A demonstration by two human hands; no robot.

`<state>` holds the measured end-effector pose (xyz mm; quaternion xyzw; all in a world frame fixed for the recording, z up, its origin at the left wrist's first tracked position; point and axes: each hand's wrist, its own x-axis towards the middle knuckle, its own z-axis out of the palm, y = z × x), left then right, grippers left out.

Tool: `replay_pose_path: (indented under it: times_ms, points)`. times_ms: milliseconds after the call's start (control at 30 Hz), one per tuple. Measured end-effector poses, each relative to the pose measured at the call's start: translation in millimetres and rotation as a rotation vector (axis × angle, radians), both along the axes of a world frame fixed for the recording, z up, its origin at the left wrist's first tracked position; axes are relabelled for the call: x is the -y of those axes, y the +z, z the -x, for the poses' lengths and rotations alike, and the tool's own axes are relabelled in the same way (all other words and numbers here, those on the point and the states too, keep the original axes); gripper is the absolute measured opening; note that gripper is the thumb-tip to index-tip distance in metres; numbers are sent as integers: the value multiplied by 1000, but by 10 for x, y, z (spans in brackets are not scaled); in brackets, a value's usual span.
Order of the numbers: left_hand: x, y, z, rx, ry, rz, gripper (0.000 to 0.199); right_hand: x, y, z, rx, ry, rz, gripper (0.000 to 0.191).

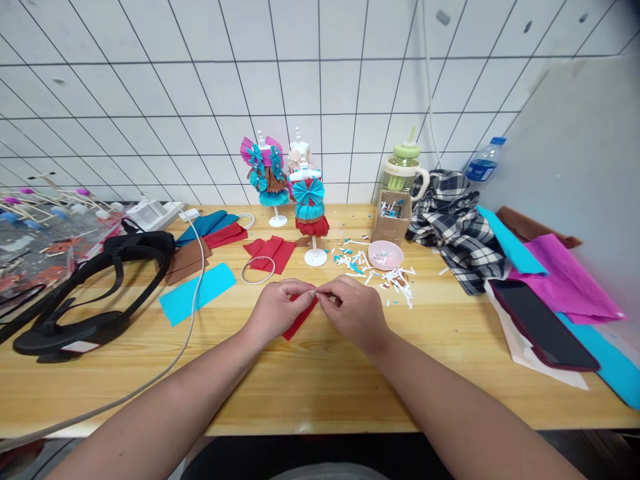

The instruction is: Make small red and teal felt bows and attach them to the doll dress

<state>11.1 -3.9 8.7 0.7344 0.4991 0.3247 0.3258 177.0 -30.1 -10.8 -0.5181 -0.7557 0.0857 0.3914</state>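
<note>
Between my hands, low over the table's middle, is a narrow red crepe paper strip [299, 323]. My left hand [280, 308] pinches its upper end between thumb and fingers. Fingertips of my right hand [353, 310] meet the left ones at that same end, pressed together; whether they grip the paper too is hidden. Just beyond stands a small white mannequin [315, 257] dressed in red and teal paper with a pleated teal bow [308, 192]. Folded red paper pieces [280, 253] lie left of it, partly under a roll of thin tape [257, 281].
Paper scraps [360, 262] surround a pink dish [385, 247]. Behind stand a cardboard box [390, 227], a green-lidded cup [406, 167] and another dressed mannequin [270, 175]. A phone [543, 323] and coloured paper lie right; a black headset strap [95, 330] and white cable [187, 333] lie left.
</note>
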Motion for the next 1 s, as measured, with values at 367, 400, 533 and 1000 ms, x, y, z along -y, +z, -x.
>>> replay_pose_path:
  times_ms: [367,400,533,1000]
  points:
    - [-5,-9,-6,38,-15,30,21,-8,-17,-9,48,4,-19,20]
    - [-5,-9,-4,39,-16,39,22,-11,-19,-15,47,6,-21,20]
    - [-1,-4,-2,29,-5,62,23,-18,-12,-31,48,18,-13,20]
    - [14,-3,-30,-76,43,-19,19,-4,8,15,17,-36,10,12]
